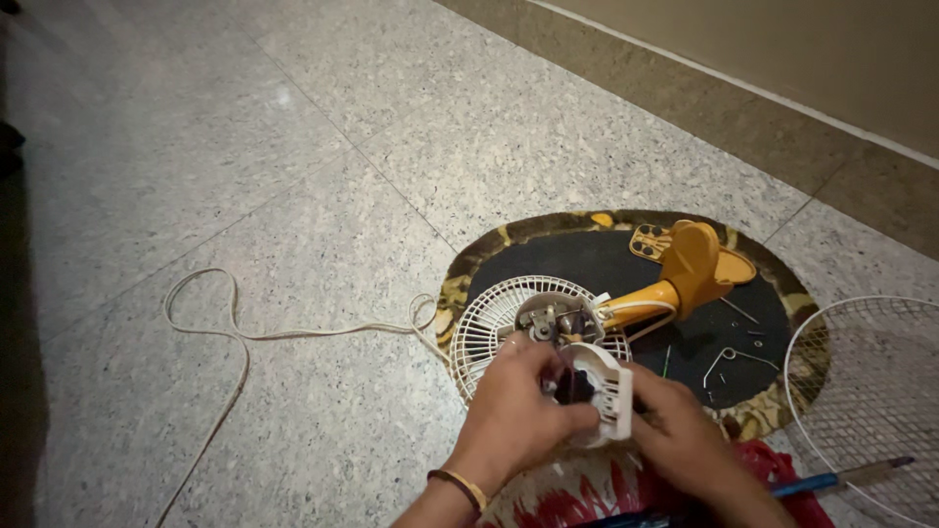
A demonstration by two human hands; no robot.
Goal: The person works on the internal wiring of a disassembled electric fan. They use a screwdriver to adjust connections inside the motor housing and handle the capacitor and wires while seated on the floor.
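Small fan under disassembly on a dark oval mat laid on a speckled stone floor. The left hand and right hand each have their grip closed on the white vented motor cover, which sits between them just in front of the exposed motor. The motor lies on the white rear guard, with the orange fan stand running back to the right. A white power cord trails left across the floor; loose screws and a bent wire clip lie on the mat; a second wire guard rests at right, a blue-handled tool beside it. Judged step: handling the motor cover at the motor housing. The next move appears to call for aligning the cover squarely with the motor while keeping internal wires clear; whether it is coming off or going on cannot be told
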